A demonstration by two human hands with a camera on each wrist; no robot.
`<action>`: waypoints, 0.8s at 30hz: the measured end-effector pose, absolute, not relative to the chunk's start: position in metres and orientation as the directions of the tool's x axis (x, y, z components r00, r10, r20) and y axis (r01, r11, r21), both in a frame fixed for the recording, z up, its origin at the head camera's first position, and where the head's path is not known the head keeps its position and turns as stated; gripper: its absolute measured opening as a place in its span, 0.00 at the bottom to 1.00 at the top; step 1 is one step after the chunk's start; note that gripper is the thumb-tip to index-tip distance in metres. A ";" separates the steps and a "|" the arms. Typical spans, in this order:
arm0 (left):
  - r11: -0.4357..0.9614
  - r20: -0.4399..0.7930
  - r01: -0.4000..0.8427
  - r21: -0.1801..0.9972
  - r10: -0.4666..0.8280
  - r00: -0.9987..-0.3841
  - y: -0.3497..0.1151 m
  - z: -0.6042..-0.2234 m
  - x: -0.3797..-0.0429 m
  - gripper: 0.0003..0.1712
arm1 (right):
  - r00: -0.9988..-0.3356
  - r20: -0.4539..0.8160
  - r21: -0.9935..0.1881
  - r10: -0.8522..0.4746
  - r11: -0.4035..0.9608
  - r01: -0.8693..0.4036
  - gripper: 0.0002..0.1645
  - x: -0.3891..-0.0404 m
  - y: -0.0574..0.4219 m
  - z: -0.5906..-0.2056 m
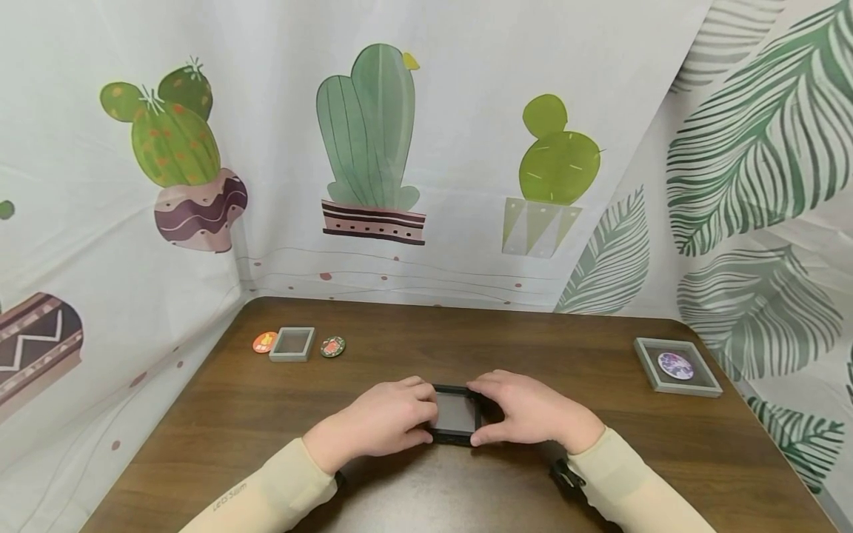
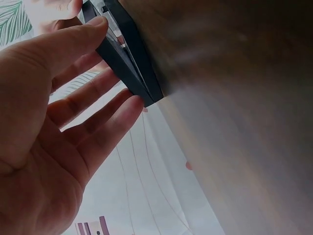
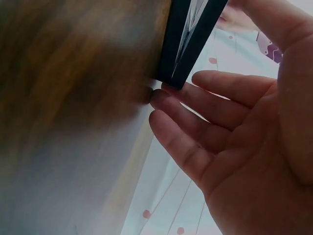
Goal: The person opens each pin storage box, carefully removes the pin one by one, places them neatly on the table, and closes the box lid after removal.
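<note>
Black frame (image 1: 456, 431): location, edges?

Near the centre of the table (image 1: 200, 444); curled fingers of the left hand (image 1: 386, 416) and right hand (image 1: 533, 409) grasp opposite sides; near and far edges show between them, wood surface extending beyond each

Surrounding items?

Left rear: first grey frame (image 1: 289, 358) between orange badge (image 1: 262, 343) and green-rimmed badge (image 1: 333, 346); right: second grey frame (image 1: 686, 390) holding purple badge (image 1: 676, 365); both well apart from the hands

Room?

Cactus-print curtain (image 1: 466, 148) behind

Head view high, facing forward-down over table (image 1: 406, 494) — wrist views close, tilted, sharing black frame (image 1: 455, 432).
</note>
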State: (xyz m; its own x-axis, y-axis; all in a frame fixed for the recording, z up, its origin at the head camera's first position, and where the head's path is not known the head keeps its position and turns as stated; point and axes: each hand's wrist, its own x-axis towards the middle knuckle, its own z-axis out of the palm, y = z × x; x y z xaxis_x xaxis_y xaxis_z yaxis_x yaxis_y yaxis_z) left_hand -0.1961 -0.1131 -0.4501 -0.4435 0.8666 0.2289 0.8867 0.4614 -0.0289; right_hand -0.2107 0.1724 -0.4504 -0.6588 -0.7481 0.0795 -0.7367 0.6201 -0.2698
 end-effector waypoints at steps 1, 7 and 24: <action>0.462 0.226 0.886 -0.031 0.867 -0.444 -0.113 -0.451 -0.196 0.10 | -0.658 0.078 -0.268 -0.749 0.620 -0.737 0.54 -0.211 0.172 -0.450; 0.460 0.236 0.887 -0.045 0.867 -0.438 -0.112 -0.453 -0.196 0.12 | -0.647 0.085 -0.243 -0.758 0.614 -0.751 0.54 -0.212 0.172 -0.453; 0.555 0.224 0.831 0.026 0.807 -0.546 -0.113 -0.450 -0.199 0.34 | -0.665 0.070 -0.238 -0.743 0.635 -0.735 0.54 -0.211 0.171 -0.453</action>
